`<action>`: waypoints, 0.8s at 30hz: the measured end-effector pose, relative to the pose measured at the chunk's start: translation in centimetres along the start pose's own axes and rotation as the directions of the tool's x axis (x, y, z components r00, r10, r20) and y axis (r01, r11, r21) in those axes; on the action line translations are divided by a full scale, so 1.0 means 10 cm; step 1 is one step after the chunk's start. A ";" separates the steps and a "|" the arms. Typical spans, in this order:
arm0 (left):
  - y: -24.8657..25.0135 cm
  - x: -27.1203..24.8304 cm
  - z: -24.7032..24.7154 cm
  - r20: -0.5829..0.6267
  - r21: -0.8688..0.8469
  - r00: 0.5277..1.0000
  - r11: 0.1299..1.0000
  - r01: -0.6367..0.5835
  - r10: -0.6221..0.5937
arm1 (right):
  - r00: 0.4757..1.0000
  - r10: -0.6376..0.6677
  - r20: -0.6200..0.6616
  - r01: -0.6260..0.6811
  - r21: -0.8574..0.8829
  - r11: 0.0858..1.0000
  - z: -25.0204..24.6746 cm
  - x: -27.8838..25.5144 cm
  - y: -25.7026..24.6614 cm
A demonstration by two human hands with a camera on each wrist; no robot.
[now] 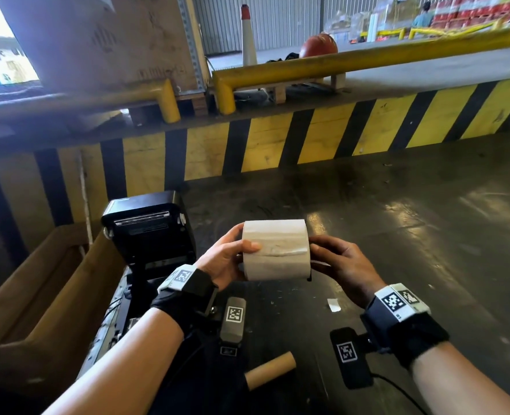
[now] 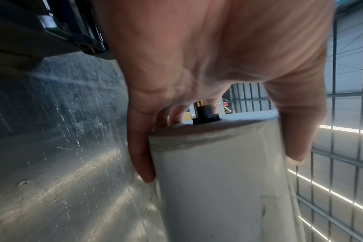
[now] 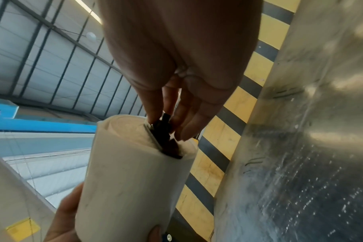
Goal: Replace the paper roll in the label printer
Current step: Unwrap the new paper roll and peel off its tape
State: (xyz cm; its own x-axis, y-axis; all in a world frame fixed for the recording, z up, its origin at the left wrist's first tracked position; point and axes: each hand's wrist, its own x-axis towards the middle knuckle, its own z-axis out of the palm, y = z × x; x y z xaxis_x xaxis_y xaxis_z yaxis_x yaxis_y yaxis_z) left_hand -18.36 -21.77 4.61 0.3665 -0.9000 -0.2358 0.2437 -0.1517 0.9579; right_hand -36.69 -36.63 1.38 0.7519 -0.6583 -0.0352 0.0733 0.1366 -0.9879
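White paper roll [image 1: 276, 250] gripped steady in the left hand [image 1: 223, 262] — right hand [image 1: 342, 265] pinches the black spindle [image 3: 165, 131], seating it before loading.

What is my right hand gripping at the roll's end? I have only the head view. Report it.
Observer: In the right wrist view, the right hand pinches a black spindle that sticks out of the end of the paper roll.
Operator: Check the other end.
Observer: In the left wrist view, a black stub projects from the middle of that end too. The left hand does not touch it. Its thumb and fingers grip the roll's side.
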 end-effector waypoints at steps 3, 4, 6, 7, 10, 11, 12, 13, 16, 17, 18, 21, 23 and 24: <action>-0.05 0.00 0.01 -0.002 -0.018 1.000 1.000 0.007 -0.007 | 0.999 0.031 -0.021 -0.031 -0.010 0.999 0.00 -0.01 0.03; -0.07 0.00 0.01 -0.001 -0.020 1.000 1.000 0.011 -0.011 | 0.999 0.037 -0.022 -0.038 -0.025 0.999 0.01 -0.02 0.04; -0.12 -0.01 0.01 -0.003 -0.020 1.000 1.000 0.023 -0.023 | 0.998 0.062 -0.025 -0.063 -0.045 0.997 0.02 -0.04 0.08; -0.14 -0.02 0.00 -0.007 -0.026 1.000 0.999 0.029 -0.029 | 0.997 0.078 -0.024 -0.079 -0.042 0.996 0.03 -0.05 0.10; -0.20 -0.03 0.01 -0.014 -0.053 0.999 0.998 0.035 -0.036 | 0.983 0.184 0.013 -0.184 -0.006 0.983 0.12 -0.11 0.11; -0.23 -0.04 0.02 -0.019 -0.068 0.999 0.997 0.038 -0.039 | 0.969 0.244 0.025 -0.244 0.008 0.970 0.17 -0.14 0.09; -0.25 -0.04 0.02 -0.025 -0.079 0.999 0.996 0.041 -0.043 | 0.951 0.308 0.029 -0.309 0.019 0.951 0.20 -0.15 0.09; -0.29 -0.04 0.02 -0.031 -0.085 0.998 0.995 0.048 -0.051 | 0.930 0.365 0.036 -0.366 0.034 0.930 0.23 -0.16 0.09; -0.40 -0.08 0.00 -0.042 -0.083 0.996 0.994 0.071 -0.075 | 0.883 0.457 0.105 -0.464 0.059 0.884 0.24 -0.17 0.14; -0.45 -0.09 0.00 -0.045 -0.084 0.996 0.994 0.076 -0.080 | 0.871 0.469 0.144 -0.480 0.045 0.876 0.25 -0.18 0.16; -0.50 -0.11 0.00 -0.050 -0.087 0.995 0.993 0.080 -0.084 | 0.865 0.476 0.161 -0.485 0.025 0.874 0.26 -0.19 0.18; -0.65 -0.19 0.05 -0.063 -0.100 0.993 0.990 0.097 -0.103 | 0.876 0.475 0.080 -0.477 0.006 0.879 0.33 -0.23 0.30; -0.75 -0.23 0.06 -0.069 -0.117 0.992 0.988 0.102 -0.110 | 0.889 0.457 0.024 -0.457 0.032 0.889 0.36 -0.27 0.41; -0.79 -0.25 0.07 -0.071 -0.115 0.991 0.988 0.105 -0.114 | 0.897 0.443 0.005 -0.442 0.044 0.896 0.38 -0.29 0.45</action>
State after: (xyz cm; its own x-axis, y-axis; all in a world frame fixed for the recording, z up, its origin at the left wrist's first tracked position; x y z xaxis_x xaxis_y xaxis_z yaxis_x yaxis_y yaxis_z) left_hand -21.80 -18.57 -2.28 0.3994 -0.8456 -0.3540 0.3823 -0.1973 0.9027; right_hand -36.08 -31.30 -2.42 0.7101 -0.5261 -0.4680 -0.2380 0.4462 -0.8627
